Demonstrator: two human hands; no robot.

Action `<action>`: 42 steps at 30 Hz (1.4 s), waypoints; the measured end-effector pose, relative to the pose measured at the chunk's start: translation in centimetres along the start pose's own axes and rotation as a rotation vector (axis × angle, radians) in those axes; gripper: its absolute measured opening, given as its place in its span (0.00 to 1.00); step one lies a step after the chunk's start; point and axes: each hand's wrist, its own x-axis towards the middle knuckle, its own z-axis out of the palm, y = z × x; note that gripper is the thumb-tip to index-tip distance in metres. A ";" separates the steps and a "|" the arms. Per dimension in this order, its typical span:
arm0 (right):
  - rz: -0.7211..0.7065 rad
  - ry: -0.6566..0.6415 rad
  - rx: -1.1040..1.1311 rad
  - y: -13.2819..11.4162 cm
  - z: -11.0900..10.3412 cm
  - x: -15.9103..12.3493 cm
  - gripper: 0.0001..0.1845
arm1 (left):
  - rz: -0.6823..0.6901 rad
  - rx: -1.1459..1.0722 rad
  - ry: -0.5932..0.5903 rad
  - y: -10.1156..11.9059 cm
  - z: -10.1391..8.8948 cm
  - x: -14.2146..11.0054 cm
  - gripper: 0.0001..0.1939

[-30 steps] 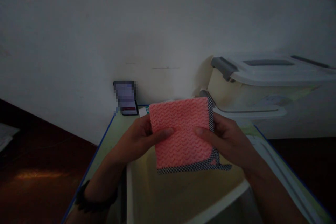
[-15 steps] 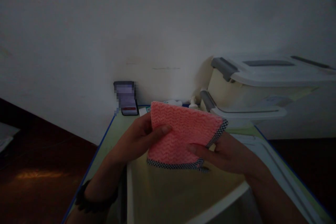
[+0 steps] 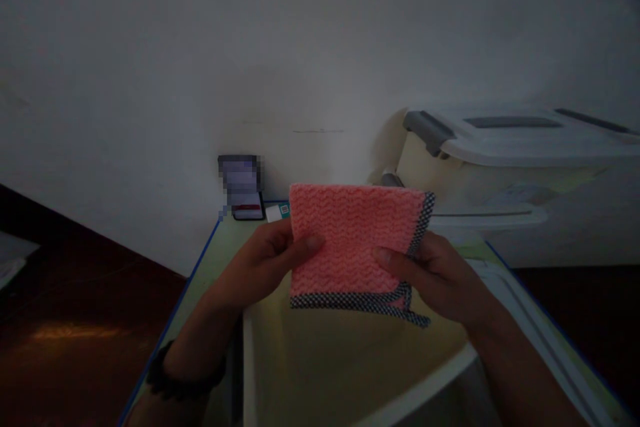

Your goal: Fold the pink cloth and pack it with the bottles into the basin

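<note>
A folded pink cleaning cloth with a zigzag texture and a black-and-white checked edge is held up between both hands. My left hand pinches its left side, thumb on the front and fingers hidden behind. On the right side, my right hand grips it the same way. A checked loop of trim sticks out at the lower right corner. Below the cloth stands an open pale bin with a white rim, which the cloth does not appear to touch.
A phone-like device, partly pixelated, leans against the wall at the back left. Beside it lies a small white-and-green card. Lidded storage boxes with grey latches are stacked at the right. The pale green table has blue edges.
The cloth has been straightened from a tilt and now faces me more squarely, its right part raised. My right hand has shifted slightly right and up; the left has barely moved.
</note>
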 end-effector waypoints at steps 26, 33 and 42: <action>-0.082 0.006 0.133 0.3 -0.3 0.1 0.14 | 0.101 -0.215 -0.037 -0.7 -0.9 -0.1 0.08; -0.079 -0.067 0.277 0.1 -0.3 0.0 0.18 | 0.186 -0.215 -0.013 -0.8 -1.2 0.0 0.07; -0.192 -0.081 0.219 -0.8 -1.0 0.5 0.13 | 0.299 -0.243 -0.050 -0.4 -1.1 -0.3 0.07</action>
